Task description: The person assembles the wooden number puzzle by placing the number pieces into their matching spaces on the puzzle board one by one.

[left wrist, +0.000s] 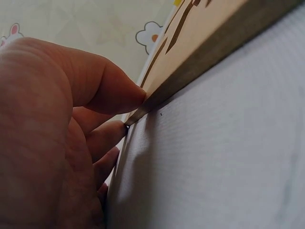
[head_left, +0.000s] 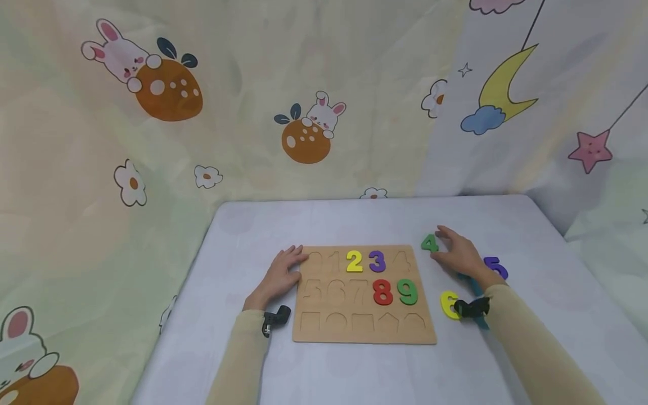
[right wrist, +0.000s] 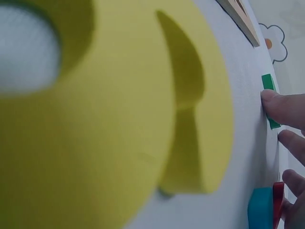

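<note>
My left hand (head_left: 277,277) rests at the left edge of a wooden number board (head_left: 362,333). In the left wrist view the thumb (left wrist: 119,90) touches the board's side. On the table to the right of the board lies a green number 4 (head_left: 428,243). My right hand (head_left: 462,257) is beside it, fingers loosely bent. In the right wrist view the thumb (right wrist: 281,106) touches the green piece (right wrist: 267,82), while the other fingertips stay apart from it. The board carries a yellow 2 (head_left: 354,261), purple 3 (head_left: 377,261), red 8 (head_left: 382,292) and green 9 (head_left: 407,292).
A purple 5 (head_left: 497,269) lies right of my right hand. A yellow number piece (head_left: 448,304), partly hidden by the wrist camera (head_left: 473,307), lies near the forearm. The right wrist view also shows a teal piece (right wrist: 260,209) and a red piece (right wrist: 278,193).
</note>
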Demonstrator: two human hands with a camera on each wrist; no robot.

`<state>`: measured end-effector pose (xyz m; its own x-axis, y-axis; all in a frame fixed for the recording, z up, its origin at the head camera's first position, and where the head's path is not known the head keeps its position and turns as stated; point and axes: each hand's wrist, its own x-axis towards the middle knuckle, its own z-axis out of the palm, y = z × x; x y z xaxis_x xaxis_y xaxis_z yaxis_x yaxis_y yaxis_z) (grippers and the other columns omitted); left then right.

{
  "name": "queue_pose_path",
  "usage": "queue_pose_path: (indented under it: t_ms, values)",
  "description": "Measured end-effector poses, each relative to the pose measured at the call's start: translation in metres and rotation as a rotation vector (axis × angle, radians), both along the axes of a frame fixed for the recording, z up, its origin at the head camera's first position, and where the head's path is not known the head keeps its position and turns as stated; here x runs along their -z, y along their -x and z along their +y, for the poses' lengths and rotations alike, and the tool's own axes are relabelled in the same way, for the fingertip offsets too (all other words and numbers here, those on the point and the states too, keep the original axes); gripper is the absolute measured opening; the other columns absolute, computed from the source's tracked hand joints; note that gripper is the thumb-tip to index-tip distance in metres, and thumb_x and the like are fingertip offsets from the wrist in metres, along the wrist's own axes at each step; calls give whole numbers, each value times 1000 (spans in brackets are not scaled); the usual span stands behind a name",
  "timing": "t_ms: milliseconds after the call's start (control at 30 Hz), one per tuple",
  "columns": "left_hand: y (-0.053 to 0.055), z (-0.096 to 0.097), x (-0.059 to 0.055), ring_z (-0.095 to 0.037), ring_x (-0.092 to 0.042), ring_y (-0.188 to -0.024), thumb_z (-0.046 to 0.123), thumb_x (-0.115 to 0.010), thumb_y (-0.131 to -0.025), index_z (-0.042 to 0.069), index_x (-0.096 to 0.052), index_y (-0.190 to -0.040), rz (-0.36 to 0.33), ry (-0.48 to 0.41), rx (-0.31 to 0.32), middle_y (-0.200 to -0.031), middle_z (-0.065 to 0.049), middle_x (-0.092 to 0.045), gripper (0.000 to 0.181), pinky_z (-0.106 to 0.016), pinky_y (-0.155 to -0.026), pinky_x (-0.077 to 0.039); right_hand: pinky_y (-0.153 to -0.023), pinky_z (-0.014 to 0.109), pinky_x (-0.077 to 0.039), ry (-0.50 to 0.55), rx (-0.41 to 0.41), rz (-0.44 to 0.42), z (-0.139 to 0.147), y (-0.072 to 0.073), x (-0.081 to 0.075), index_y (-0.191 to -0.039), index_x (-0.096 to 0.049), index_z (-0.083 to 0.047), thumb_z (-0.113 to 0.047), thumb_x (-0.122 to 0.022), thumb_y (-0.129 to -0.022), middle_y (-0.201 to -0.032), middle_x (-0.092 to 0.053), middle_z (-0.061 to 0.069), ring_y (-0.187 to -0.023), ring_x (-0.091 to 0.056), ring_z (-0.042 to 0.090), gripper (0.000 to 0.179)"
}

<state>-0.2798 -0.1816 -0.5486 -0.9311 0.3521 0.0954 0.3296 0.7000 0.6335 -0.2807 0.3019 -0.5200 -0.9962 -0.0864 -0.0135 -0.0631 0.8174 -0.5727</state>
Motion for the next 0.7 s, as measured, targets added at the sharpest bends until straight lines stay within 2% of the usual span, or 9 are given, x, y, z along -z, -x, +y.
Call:
queue_pose_path:
  t_ms: [167, 400, 533, 700]
  values:
    - [0, 0, -2, -21, -24, -147, 5, -59, -75, 12, -60, -134, -10, 3, -3, -154, -2, -39, 59, -38, -123, -7, -112, 66, -22, 12, -19, 15, 1, 3, 1, -151, -27, 0, -20, -73, -84, -145, -45, 25, -139, -27, 49, 83]
    - [1, 0, -4, -21, -25, -147, 5, -59, -75, 13, -61, -133, -3, -11, -9, -153, -2, -40, 58, -39, -123, -7, -111, 67, -24, 49, -24, 51, -1, 3, -1, -148, -31, 1, -17, -73, -84, -132, -54, 27, -134, -34, 49, 79]
    - [0, 0, -3, -21, -24, -147, 5, -60, -75, 13, -61, -133, -17, -25, -20, -153, -2, -40, 58, -40, -123, -7, -111, 66, -23, 65, -53, 26, -3, 6, -1, -150, -28, 2, -18, -73, -83, -139, -47, 30, -135, -31, 50, 83]
    - [-1, 0, -1, -22, -25, -147, 5, -60, -75, 13, -60, -133, -14, -22, -12, -154, -2, -40, 59, -41, -123, -8, -114, 65, -18, 87, -79, -45, -1, 8, -2, -153, -21, 1, -20, -74, -83, -150, -35, 28, -140, -23, 50, 91]
